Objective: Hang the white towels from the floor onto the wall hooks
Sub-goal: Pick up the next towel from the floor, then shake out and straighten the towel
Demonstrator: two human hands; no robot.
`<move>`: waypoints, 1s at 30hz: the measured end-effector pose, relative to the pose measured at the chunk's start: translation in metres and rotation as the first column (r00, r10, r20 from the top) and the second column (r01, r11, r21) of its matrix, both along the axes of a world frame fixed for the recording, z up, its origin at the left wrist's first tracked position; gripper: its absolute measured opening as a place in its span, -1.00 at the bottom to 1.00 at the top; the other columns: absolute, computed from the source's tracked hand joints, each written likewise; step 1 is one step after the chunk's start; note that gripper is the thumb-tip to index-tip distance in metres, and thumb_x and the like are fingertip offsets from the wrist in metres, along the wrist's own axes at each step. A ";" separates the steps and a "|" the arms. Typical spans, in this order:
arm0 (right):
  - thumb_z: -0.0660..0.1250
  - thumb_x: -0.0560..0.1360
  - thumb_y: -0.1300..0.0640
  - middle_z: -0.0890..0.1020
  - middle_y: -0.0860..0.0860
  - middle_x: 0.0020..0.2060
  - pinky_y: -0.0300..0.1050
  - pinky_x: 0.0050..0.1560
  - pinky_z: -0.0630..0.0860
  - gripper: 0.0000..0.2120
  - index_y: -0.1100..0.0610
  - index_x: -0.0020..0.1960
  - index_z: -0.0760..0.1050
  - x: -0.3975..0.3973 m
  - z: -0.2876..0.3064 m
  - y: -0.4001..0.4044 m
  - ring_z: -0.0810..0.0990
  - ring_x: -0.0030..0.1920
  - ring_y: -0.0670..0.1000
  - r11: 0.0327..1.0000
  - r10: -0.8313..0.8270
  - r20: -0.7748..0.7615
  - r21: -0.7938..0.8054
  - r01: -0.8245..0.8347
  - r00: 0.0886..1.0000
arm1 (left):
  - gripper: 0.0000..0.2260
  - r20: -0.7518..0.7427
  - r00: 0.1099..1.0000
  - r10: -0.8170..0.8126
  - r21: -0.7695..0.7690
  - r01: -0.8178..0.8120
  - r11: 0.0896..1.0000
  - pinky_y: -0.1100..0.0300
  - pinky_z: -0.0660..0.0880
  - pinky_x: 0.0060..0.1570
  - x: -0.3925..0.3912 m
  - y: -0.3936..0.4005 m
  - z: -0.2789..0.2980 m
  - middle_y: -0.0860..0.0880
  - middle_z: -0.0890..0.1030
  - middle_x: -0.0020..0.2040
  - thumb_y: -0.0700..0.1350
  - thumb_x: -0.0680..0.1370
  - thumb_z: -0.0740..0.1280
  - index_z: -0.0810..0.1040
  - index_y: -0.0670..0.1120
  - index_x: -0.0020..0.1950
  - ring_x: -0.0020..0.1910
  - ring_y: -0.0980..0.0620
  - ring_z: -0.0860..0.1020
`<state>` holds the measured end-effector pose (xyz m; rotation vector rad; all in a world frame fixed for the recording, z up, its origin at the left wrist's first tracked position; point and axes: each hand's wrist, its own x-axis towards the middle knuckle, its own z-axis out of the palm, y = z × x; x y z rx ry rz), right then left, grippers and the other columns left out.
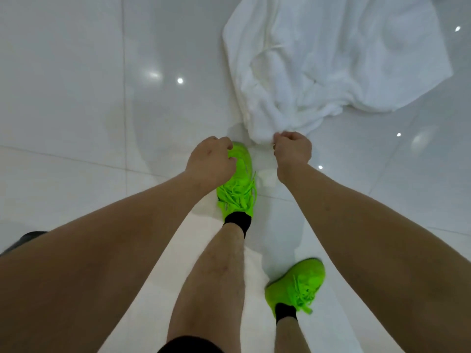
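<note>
White tiled floor (76,98) with a towel (331,59) and two feet on it.

The floor is glossy pale tile with thin grout lines and small bright spots of reflected light. A crumpled white towel lies spread over the tiles at the upper right, bunched into a narrow end at its near edge. Two neon green shoes stand on the floor: one (238,184) just beside the towel's bunched end, the other (298,284) nearer the camera and to the right. A whiter strip (158,289) lies on the tiles beneath the legs.
</note>
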<state>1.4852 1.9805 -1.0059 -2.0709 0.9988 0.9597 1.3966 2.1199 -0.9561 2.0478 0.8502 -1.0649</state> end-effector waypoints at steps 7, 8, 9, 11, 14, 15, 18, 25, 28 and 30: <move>0.41 0.44 0.18 0.51 -0.11 -0.41 -0.11 -0.10 0.51 -0.82 0.06 -0.32 0.51 0.046 0.151 0.000 0.46 -0.33 -0.06 0.988 0.091 0.140 0.115 -0.107 0.986 | -0.62 0.109 0.993 -0.048 0.033 0.045 0.998 0.13 0.36 0.18 0.063 -0.001 0.124 -0.16 0.52 0.22 -0.05 0.54 0.32 0.48 -0.08 0.36 0.25 -0.14 0.46; 0.41 0.43 0.19 0.52 -0.11 -0.40 -0.11 -0.10 0.51 -0.81 0.05 -0.33 0.51 0.060 0.181 -0.001 0.47 -0.31 -0.05 0.983 0.084 0.169 0.144 -0.109 0.982 | -0.60 0.142 0.988 -0.057 0.040 0.051 0.998 0.13 0.36 0.18 0.077 -0.003 0.151 -0.16 0.52 0.22 -0.05 0.54 0.33 0.47 -0.08 0.37 0.25 -0.14 0.46; 0.41 0.42 0.20 0.53 -0.10 -0.40 -0.10 -0.10 0.51 -0.80 0.05 -0.35 0.51 0.074 0.213 -0.004 0.48 -0.29 -0.04 0.979 0.069 0.201 0.177 -0.105 0.977 | -0.59 0.179 0.982 -0.065 0.053 0.057 0.997 0.12 0.36 0.18 0.091 -0.006 0.179 -0.16 0.51 0.23 -0.05 0.54 0.34 0.45 -0.08 0.38 0.25 -0.15 0.46; 0.41 0.39 0.24 0.52 -0.09 -0.41 -0.06 -0.12 0.51 -0.76 0.05 -0.40 0.49 0.100 0.280 -0.011 0.49 -0.29 -0.02 0.963 0.019 0.260 0.254 -0.087 0.965 | -0.53 0.266 0.960 -0.093 0.090 0.072 0.993 0.09 0.37 0.21 0.117 -0.015 0.238 -0.16 0.50 0.26 -0.05 0.53 0.35 0.40 -0.06 0.43 0.27 -0.16 0.45; 0.37 0.43 0.30 0.53 0.04 -0.32 0.08 -0.01 0.55 -0.76 0.13 -0.38 0.44 0.132 0.388 -0.034 0.52 -0.22 0.05 0.916 0.045 0.348 0.359 -0.178 0.936 | -0.38 0.394 0.913 -0.107 0.157 0.048 0.986 0.04 0.38 0.23 0.150 -0.040 0.333 -0.15 0.39 0.39 -0.09 0.51 0.37 0.21 -0.04 0.53 0.33 -0.17 0.41; 0.35 0.44 0.33 0.52 0.10 -0.27 0.12 0.06 0.56 -0.79 0.18 -0.33 0.43 0.139 0.424 -0.047 0.52 -0.19 0.09 0.898 0.027 0.381 0.397 -0.190 0.924 | -0.33 0.431 0.899 -0.081 0.162 0.011 0.987 0.04 0.38 0.22 0.159 -0.052 0.366 -0.14 0.36 0.42 -0.10 0.51 0.38 0.14 -0.04 0.55 0.35 -0.16 0.39; 0.32 0.44 0.38 0.54 0.13 -0.21 -0.06 -0.10 0.63 -0.84 0.22 -0.28 0.46 0.148 0.529 -0.102 0.55 -0.17 0.11 0.834 -0.173 0.433 0.543 -0.103 0.885 | -0.39 0.544 0.830 0.126 0.021 -0.163 0.986 0.08 0.45 0.13 0.184 -0.093 0.469 -0.04 0.46 0.32 -0.11 0.48 0.38 0.24 -0.03 0.49 0.28 -0.15 0.46; 0.32 0.46 0.36 0.61 0.06 -0.32 0.02 -0.05 0.61 -0.85 0.21 -0.27 0.53 0.108 0.741 -0.285 0.59 -0.25 0.07 0.774 -0.414 0.610 0.626 -0.091 0.676 | -0.91 0.729 0.675 0.112 -0.135 -0.018 0.991 0.09 0.54 -0.14 0.180 -0.245 0.697 0.01 0.63 -0.20 -0.03 0.39 0.45 0.60 -0.03 -0.22 -0.11 -0.04 0.59; 0.37 0.42 0.22 0.63 0.05 -0.25 0.04 -0.18 0.59 -0.96 0.17 -0.14 0.59 0.082 0.809 -0.374 0.59 -0.23 0.07 0.853 -0.410 0.739 0.519 -0.062 0.534 | -0.82 0.801 0.586 0.120 -0.179 0.044 0.983 0.03 0.65 -0.17 0.171 -0.332 0.775 -0.09 0.64 -0.21 -0.04 0.39 0.49 0.58 -0.11 -0.25 -0.25 -0.07 0.64; 0.41 0.39 0.12 0.61 0.00 -0.22 0.00 -0.23 0.55 -0.91 0.08 -0.14 0.53 0.061 0.847 -0.429 0.57 -0.20 0.06 0.928 -0.336 0.843 0.373 -0.005 0.420 | -0.81 0.849 0.508 0.145 -0.215 0.081 0.973 0.03 0.66 -0.28 0.165 -0.392 0.819 -0.15 0.63 -0.18 -0.09 0.41 0.50 0.55 -0.14 -0.22 -0.33 -0.09 0.67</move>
